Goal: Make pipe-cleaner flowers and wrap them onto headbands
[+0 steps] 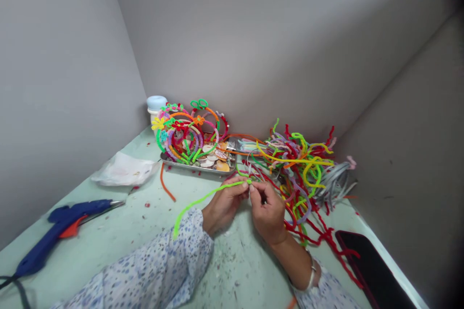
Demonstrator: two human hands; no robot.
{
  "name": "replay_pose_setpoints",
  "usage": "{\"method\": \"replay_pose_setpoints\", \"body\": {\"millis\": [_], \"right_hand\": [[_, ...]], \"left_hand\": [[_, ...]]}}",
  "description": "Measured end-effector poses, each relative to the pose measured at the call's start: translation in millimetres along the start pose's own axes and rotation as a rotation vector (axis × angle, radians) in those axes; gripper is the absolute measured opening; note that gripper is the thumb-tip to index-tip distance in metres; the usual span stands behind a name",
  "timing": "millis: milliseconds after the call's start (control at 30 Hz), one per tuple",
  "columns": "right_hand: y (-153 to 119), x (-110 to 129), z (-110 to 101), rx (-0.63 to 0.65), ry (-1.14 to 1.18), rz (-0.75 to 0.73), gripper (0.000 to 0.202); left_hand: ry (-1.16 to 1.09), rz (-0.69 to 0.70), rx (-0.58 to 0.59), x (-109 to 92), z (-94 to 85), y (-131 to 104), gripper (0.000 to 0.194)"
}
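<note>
A bright green pipe cleaner (201,199) runs from my fingertips down to the left, its free end hanging over my left sleeve. My left hand (225,204) pinches it near its right end, where it forms a small curl. Close beside, my right hand (267,210) has thumb and forefinger pressed together on that same curled end. The two hands nearly touch, above the middle of the table. Behind them stands a metal tray (203,169) holding round patterned pieces, with colourful fuzzy headbands (184,135) piled on it.
A blue glue gun (43,239) lies at the left, near a clear plastic bag (125,170). Tangled pipe cleaners (308,169) spread at the right behind my right hand. A dark phone (373,270) lies at the right edge. A lidded jar (156,104) stands in the back corner, by grey walls.
</note>
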State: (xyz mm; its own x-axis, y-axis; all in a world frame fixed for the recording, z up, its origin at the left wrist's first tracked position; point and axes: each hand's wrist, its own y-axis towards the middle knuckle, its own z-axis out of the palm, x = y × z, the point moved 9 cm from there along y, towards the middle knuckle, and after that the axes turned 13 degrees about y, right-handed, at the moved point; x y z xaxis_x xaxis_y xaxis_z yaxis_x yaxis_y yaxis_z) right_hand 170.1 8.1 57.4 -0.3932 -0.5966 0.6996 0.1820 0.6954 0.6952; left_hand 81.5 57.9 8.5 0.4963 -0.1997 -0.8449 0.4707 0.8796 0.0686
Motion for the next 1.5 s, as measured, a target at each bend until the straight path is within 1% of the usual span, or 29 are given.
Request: {"method": "replay_pose_setpoints", "body": {"millis": [133,233,333,400,467,533,567,633,700,767,900,1033,1100,1200,1300,1400,1500], "right_hand": [[-1.6,7.7,1.3,0.013,-0.007,-0.059,0.008],[-1.2,10.8,3.2,0.024,-0.010,-0.077,0.009],[1.7,8.1,3.7,0.018,-0.003,-0.052,0.010],[4.6,6.0,1.1,-0.009,-0.019,-0.052,0.011],[7.6,5.6,-4.6,-0.053,-0.063,-0.083,0.012],[10.1,6.2,-10.5,-0.088,-0.107,-0.131,0.013],[11.0,6.7,-12.8,-0.097,-0.121,-0.158,0.013],[12.1,7.5,-14.6,-0.091,-0.132,-0.201,0.015],[12.4,7.0,-12.8,-0.060,-0.136,-0.219,0.017],[11.7,6.0,-8.6,-0.021,-0.153,-0.223,0.019],[9.4,4.1,-2.4,0.018,-0.200,-0.212,0.020],[8.8,5.8,-3.2,0.005,-0.181,-0.211,0.018],[9.0,7.1,-5.2,-0.014,-0.160,-0.214,0.016],[8.9,7.8,-6.6,-0.029,-0.147,-0.221,0.013],[8.6,6.1,-5.6,-0.021,-0.157,-0.213,0.011],[8.4,3.8,-4.8,-0.014,-0.161,-0.193,0.010],[8.6,3.5,-5.0,-0.015,-0.157,-0.184,0.010]], "left_hand": [[-0.051,-0.024,0.064,1.8,1.9,0.5,0.008],[-0.078,-0.048,0.063,4.4,0.4,0.6,0.012],[-0.058,-0.025,0.056,0.9,3.6,1.0,0.011],[-0.027,-0.008,0.041,-2.1,5.8,1.5,0.012],[0.001,-0.020,0.028,-2.1,5.9,2.4,0.020],[0.002,-0.051,0.013,-0.3,2.2,3.8,0.027],[-0.010,-0.064,-0.001,0.3,-1.2,4.7,0.027],[-0.039,-0.080,-0.032,-0.4,-8.4,6.5,0.020],[-0.038,-0.080,-0.059,-3.8,-13.6,7.6,0.022],[0.016,-0.058,-0.066,-9.7,-14.4,7.9,0.022],[0.230,-0.011,-0.064,-18.5,-11.2,7.7,0.022],[0.408,0.064,-0.119,-28.2,-14.4,8.3,0.022],[0.482,0.099,-0.113,-34.2,-12.4,8.3,0.023],[0.554,0.122,-0.059,-39.7,-5.8,8.3,0.026],[0.613,0.167,-0.031,-44.5,-2.1,8.4,0.024],[0.720,0.218,-0.047,-49.9,-1.1,7.7,0.020],[0.858,0.303,-0.085,-60.7,2.5,3.6,0.015]]}}
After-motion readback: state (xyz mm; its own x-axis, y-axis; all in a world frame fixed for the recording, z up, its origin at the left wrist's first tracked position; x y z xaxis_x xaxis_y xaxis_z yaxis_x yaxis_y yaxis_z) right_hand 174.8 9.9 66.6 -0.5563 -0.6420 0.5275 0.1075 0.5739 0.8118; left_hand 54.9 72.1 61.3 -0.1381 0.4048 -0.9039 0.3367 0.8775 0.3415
